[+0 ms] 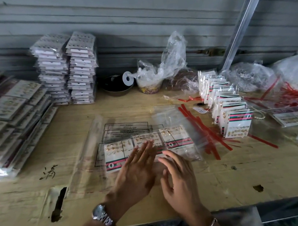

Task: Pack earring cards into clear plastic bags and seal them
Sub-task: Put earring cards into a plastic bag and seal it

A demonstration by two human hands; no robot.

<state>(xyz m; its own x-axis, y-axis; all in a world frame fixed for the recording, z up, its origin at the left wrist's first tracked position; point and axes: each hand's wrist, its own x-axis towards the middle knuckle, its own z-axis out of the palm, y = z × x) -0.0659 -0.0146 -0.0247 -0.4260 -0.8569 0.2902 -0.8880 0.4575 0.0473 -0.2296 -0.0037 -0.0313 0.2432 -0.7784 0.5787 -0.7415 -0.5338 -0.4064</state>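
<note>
Both grips lie released on a bagged row of earring cards.

My left grip [135, 173], wristwatch [99, 212] behind it, presses straight fingers flat on the clear plastic bag [194, 145], which holds three earring cards [174, 136] side by side at the middle of the tabletop [81, 207]. My right grip [180, 180] sits just beside it at the bag's near edge, fingers loose and grasping nothing. Empty printed bags [125, 128] lie under the cards. Red strips [200, 128] lie scattered to the right, near a leaning row of packed cards [234, 120].
</note>
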